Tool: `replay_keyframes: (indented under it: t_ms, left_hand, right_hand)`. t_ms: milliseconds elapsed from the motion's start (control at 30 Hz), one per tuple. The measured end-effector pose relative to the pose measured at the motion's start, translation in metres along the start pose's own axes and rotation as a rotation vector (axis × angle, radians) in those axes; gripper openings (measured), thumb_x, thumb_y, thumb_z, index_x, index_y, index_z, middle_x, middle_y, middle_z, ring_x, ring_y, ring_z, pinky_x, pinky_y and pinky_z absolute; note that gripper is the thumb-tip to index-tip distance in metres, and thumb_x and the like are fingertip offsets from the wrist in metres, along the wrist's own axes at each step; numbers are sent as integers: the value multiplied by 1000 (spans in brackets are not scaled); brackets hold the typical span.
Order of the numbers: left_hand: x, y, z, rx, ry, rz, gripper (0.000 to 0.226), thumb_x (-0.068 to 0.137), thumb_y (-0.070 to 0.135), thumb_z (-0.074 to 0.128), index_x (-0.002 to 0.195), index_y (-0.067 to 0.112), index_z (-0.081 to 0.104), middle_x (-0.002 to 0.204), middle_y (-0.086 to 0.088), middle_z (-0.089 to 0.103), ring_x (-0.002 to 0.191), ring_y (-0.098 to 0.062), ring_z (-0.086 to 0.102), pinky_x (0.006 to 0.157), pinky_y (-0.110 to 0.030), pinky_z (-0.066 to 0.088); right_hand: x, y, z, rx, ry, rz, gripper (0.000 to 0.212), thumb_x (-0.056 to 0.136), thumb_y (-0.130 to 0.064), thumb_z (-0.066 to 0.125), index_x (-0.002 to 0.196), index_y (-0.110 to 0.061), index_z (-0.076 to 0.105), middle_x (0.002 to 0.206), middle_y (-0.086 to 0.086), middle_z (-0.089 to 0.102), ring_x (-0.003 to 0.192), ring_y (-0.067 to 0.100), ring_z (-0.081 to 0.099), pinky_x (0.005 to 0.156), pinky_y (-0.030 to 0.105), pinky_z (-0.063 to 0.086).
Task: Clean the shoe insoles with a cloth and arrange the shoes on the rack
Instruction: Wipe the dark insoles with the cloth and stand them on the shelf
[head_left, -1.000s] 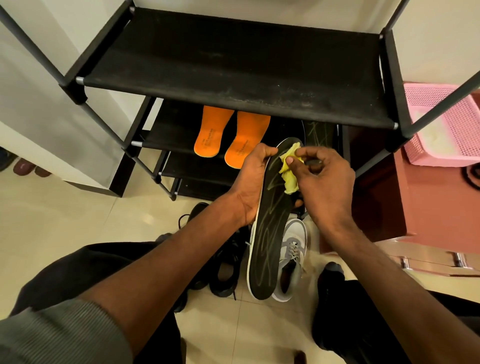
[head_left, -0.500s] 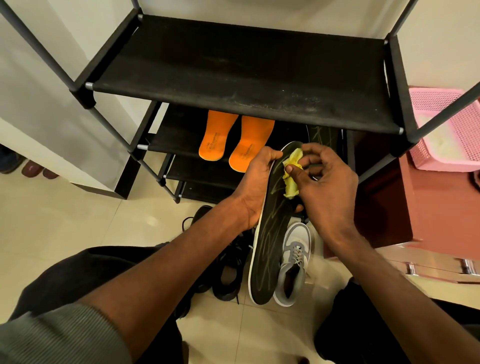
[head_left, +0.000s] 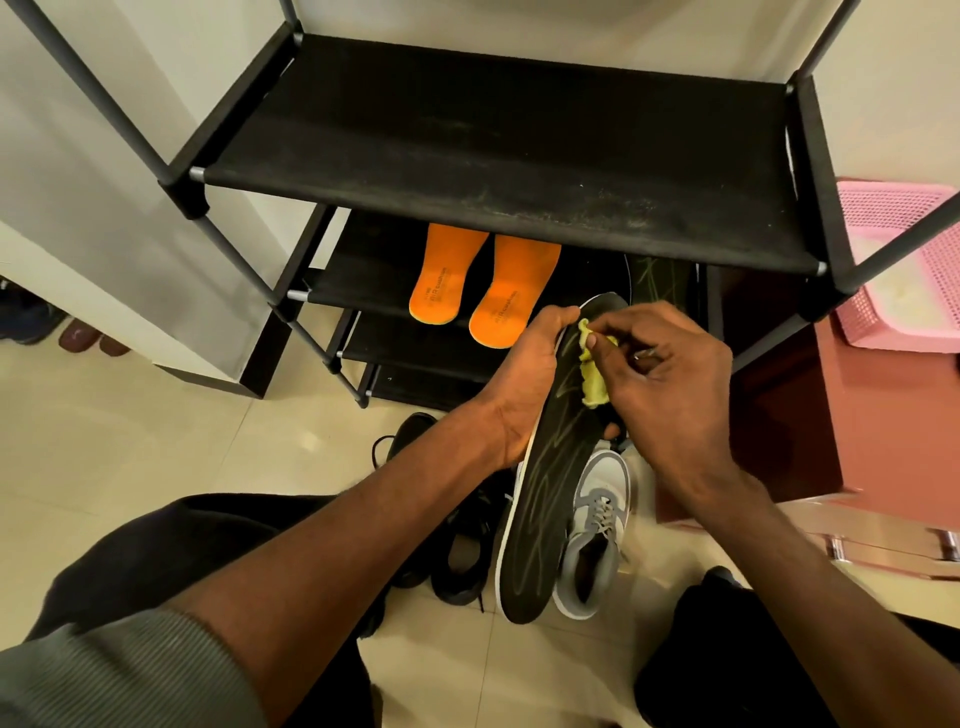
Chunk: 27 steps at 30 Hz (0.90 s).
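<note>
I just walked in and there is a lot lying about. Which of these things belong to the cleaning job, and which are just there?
Part of the job:
- long black insole with pale green lines, held by the left hand
- crumpled yellow cloth, pinched by the right hand
- two orange foam insoles
- black fabric shoe rack
- grey and white sneaker
- black shoes

Just there:
- pink plastic basket

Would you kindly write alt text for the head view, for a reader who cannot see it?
A person's left hand holds a black insole while the right hand rubs a yellow cloth on it. Behind, two orange insoles lie on a black rack; shoes sit on the floor.
</note>
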<state>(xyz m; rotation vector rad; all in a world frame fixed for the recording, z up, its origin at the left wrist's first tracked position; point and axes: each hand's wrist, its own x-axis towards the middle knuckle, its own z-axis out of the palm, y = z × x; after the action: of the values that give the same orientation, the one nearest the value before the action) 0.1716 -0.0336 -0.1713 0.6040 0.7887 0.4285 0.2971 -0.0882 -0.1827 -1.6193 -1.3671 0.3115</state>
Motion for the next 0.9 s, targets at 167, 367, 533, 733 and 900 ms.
replay_keyframes:
  t_ms: [167,367,533,733,900]
  left_hand:
    - [-1,-2,4,71,-28,-21,50,105,46,34,110,9,67,88,-15,66,71,-27,65,67,-42,55]
    - [-6,1,0,-51,-2,32,43,105,39,36,94,10,65,83,-10,64,74,-21,63,67,-29,53]
    - [-6,-4,3,97,-28,0,52,105,46,33,117,6,64,87,-16,66,71,-28,64,66,-43,55]
    - [-9,-6,5,124,-55,1,51,105,47,34,116,7,65,85,-13,69,74,-27,66,71,-42,55]
    - [-4,-8,2,29,-34,23,51,104,43,35,122,6,64,96,-18,64,78,-28,63,69,-39,54]
  right_hand:
    - [4,4,-5,27,105,94,15,93,-10,75,107,-14,80,100,-5,73,91,3,69,80,17,56]
    - [-10,-5,6,36,-9,-37,14,91,-3,78,104,-8,80,101,0,73,88,7,70,77,17,55]
    - [4,3,-3,35,133,129,14,93,-9,75,104,-15,80,97,-4,73,85,8,70,73,12,52]
    - [6,6,-6,104,203,334,9,95,-18,74,102,-22,79,92,-5,75,76,17,75,52,36,62]
    - [-2,-5,3,75,84,189,14,93,-11,75,106,-17,79,100,-5,73,87,12,72,74,20,59]
